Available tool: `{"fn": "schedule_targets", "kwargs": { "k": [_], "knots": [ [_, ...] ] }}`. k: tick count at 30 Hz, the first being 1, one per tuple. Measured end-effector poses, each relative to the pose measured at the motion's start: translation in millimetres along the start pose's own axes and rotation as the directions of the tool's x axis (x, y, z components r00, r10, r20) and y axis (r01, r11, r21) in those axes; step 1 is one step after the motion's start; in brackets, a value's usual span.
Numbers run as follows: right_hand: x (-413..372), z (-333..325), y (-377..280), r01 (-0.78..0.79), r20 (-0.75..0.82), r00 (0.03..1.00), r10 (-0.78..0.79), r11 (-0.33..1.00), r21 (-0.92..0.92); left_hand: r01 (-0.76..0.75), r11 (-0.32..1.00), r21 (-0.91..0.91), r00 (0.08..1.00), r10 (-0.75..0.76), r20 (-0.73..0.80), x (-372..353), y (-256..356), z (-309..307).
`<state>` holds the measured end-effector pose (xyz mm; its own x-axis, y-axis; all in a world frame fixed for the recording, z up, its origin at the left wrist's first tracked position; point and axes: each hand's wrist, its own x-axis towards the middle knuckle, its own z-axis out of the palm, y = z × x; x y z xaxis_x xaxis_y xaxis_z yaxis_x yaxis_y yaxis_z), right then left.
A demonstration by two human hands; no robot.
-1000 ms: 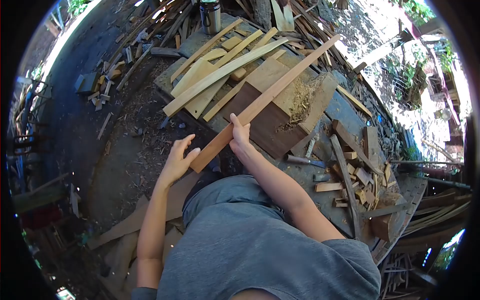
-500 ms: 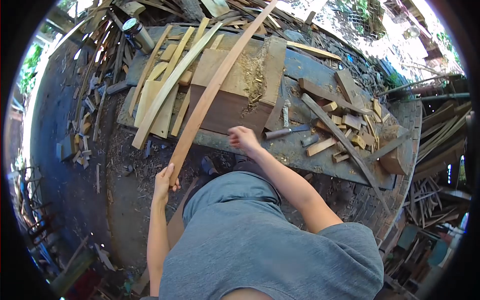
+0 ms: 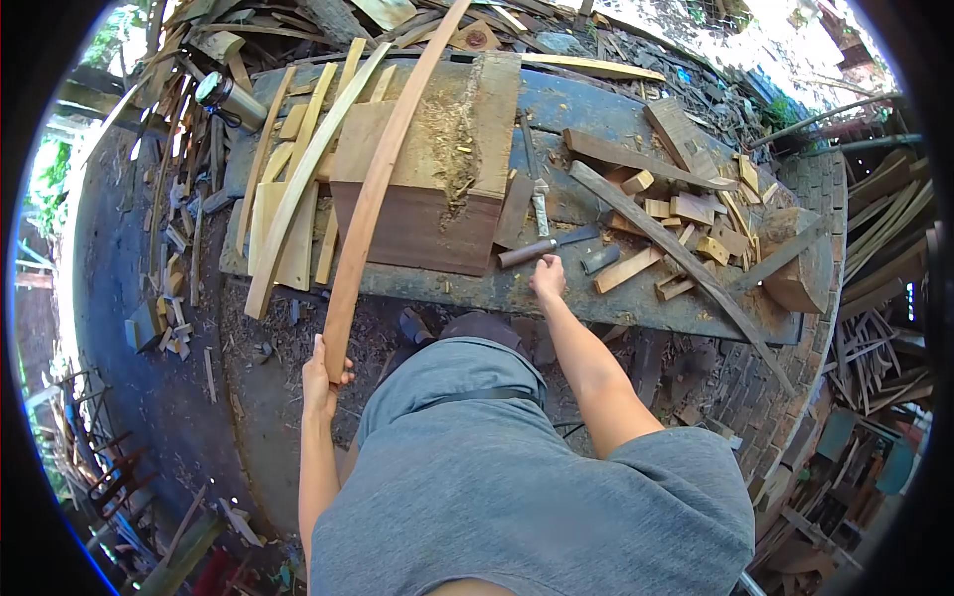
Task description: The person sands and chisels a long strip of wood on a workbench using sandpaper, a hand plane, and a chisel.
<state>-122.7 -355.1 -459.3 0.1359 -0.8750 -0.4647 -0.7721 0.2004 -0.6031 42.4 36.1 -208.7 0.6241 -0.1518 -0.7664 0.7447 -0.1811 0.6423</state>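
My left hand (image 3: 320, 375) grips the near end of a long, thin wooden slat (image 3: 376, 189) that runs up and away over the workbench (image 3: 596, 119). The slat lies across a dark wooden block (image 3: 422, 189) with shavings on top. My right hand (image 3: 548, 277) reaches over the bench's front edge, empty, fingers loosely curled, just below a knife with a wooden handle (image 3: 545, 246). It is close to the handle but apart from it.
Pale slats (image 3: 298, 169) lie at the bench's left. Small offcuts (image 3: 686, 214) and long dark sticks (image 3: 676, 243) cover its right side, with a stump (image 3: 795, 273) at the end. A metal flask (image 3: 227, 97) stands far left. Scrap wood litters the ground.
My right hand let go of the slat and moved right toward the knife. My left hand took hold of the slat's near end. The view swung right along the bench.
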Motion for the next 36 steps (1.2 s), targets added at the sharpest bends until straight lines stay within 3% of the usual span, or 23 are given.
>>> {"fn": "schedule_targets", "kwargs": {
  "k": [1, 4, 8, 10, 20, 22, 23, 24, 25, 26, 28, 30, 32, 36],
  "knots": [
    [3.6, 6.1, 4.2, 0.096, -0.070, 0.992, -0.102, 0.992, -0.080, 0.002, 1.000, 0.002, 1.000, -0.002, -0.002, 0.0, -2.4, 2.6],
    [6.7, 9.3, 4.1, 0.083, -0.075, 0.992, -0.097, 0.983, -0.165, 0.005, 1.000, -0.004, 0.999, -0.006, -0.037, -1.6, -7.6, 9.8],
    [9.9, 4.8, 10.2, 0.127, -0.036, 0.990, -0.136, 0.974, -0.186, 0.003, 0.999, -0.054, 1.000, -0.004, -0.031, -6.5, -15.0, 21.8],
    [13.3, 3.4, 17.3, 0.173, 0.009, 0.985, -0.173, 0.981, -0.094, 0.018, 0.997, -0.071, 0.999, -0.020, -0.033, -9.7, -18.8, 26.7],
    [20.5, -29.0, -3.9, 0.229, 0.190, 0.962, -0.195, 0.957, -0.176, 0.042, 0.992, -0.117, 0.995, -0.053, -0.086, -15.6, -22.6, 55.3],
    [8.8, -53.4, -25.2, 0.255, 0.178, 0.961, -0.211, 0.925, -0.280, 0.043, 0.992, -0.120, 0.994, -0.055, -0.097, -14.9, -23.1, 58.7],
    [1.6, -69.9, -42.5, 0.196, 0.166, 0.975, -0.148, 0.926, -0.322, 0.049, 0.992, -0.116, 0.994, -0.060, -0.087, -15.0, -22.3, 59.7],
    [-0.4, -83.3, -53.0, 0.209, 0.150, 0.976, -0.160, 0.882, -0.423, 0.053, 0.992, -0.116, 0.995, -0.062, -0.081, -15.5, -21.4, 60.3],
    [4.4, -92.7, -46.5, 0.350, 0.141, 0.937, -0.321, 0.829, -0.437, 0.042, 0.991, -0.126, 0.993, -0.056, -0.105, -16.2, -20.5, 61.7],
    [13.8, -102.2, -40.6, 0.444, 0.146, 0.880, -0.452, 0.676, -0.588, 0.045, 0.992, -0.118, 0.992, -0.058, -0.108, -17.6, -19.7, 63.5],
    [27.3, -126.6, -36.9, 0.516, 0.120, 0.779, -0.615, 0.521, -0.680, 0.044, 0.992, -0.117, 0.993, -0.057, -0.105, -18.6, -21.8, 60.0],
    [43.3, -146.1, -27.0, 0.505, 0.154, 0.772, -0.617, 0.447, -0.739, 0.028, 0.986, -0.164, 0.989, -0.051, -0.136, -20.1, -19.8, 61.2],
    [61.6, -156.2, -6.7, 0.489, 0.206, 0.827, -0.522, 0.489, -0.723, 0.029, 0.980, -0.199, 0.995, -0.048, -0.090, -16.4, -23.6, 51.3],
    [76.9, -159.9, -1.7, 0.541, 0.271, 0.796, -0.541, 0.436, -0.719, -0.008, 0.971, -0.240, 0.992, -0.022, -0.123, -19.2, -15.9, 46.3]
  ]
}}
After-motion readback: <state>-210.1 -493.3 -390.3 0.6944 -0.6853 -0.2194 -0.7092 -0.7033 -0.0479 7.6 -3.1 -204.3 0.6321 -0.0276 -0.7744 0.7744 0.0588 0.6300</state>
